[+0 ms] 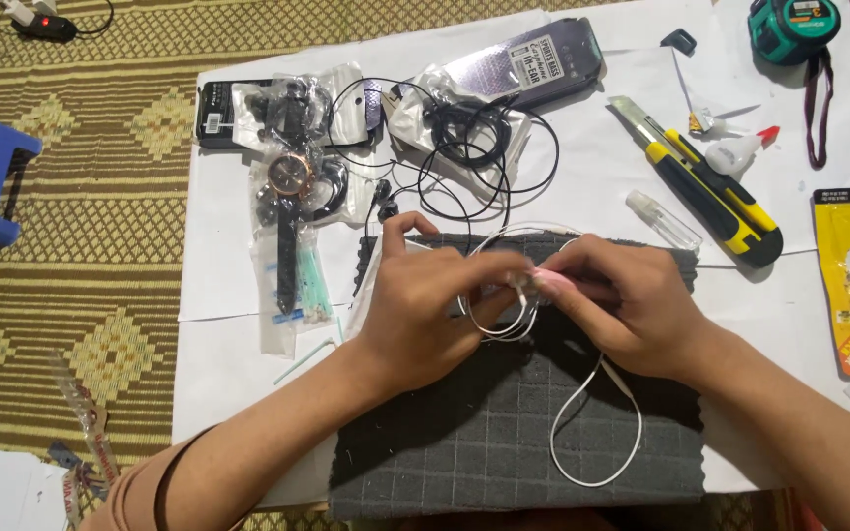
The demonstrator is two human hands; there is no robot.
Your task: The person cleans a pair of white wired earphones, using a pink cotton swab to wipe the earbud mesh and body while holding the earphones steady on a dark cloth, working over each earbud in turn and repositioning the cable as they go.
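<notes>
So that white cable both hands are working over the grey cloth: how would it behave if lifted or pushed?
Probably floppy: the white cable sags in a loose loop across the grey cloth below the right hand. It looks thin, so likely light. The coils pinched at the left hand would probably spring apart if released.

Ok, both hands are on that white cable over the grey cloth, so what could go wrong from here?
1. The white cable trails in a loose loop under the right hand; a wrist could snag it and jerk the pink piece from the fingers.
2. The black earphone wires lie just beyond the left hand and might tangle with the white coils.
3. The yellow utility knife sits close to the right hand, blade end showing.
</notes>
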